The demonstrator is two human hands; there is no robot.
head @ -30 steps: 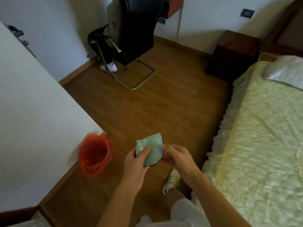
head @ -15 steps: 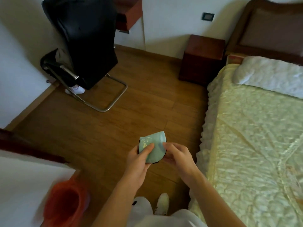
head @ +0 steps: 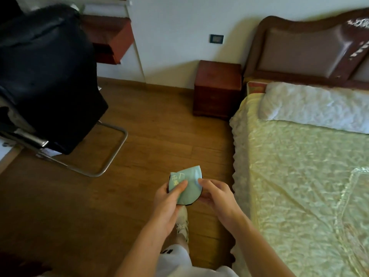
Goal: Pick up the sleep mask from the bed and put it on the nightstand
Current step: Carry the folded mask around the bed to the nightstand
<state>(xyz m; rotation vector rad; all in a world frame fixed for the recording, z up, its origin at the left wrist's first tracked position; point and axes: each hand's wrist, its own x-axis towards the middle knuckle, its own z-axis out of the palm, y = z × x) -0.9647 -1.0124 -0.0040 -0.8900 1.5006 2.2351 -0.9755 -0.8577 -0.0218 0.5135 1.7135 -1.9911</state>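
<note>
A folded teal sleep mask with a dark edge and pale print is held in front of me above the wooden floor. My left hand grips its left side with the thumb on top. My right hand pinches its right edge. The dark red-brown nightstand stands ahead against the wall, left of the headboard, with nothing visible on top. The bed with a pale yellow-green cover lies to my right.
A black chair on a metal sled frame stands at the left. A white pillow lies at the head of the bed. A red wall-mounted shelf hangs at upper left. Open wooden floor stretches between me and the nightstand.
My view has swung right and forward: the nightstand and headboard moved toward centre, the orange bin and white surface left the frame. Both hands keep holding the mask the same way.
</note>
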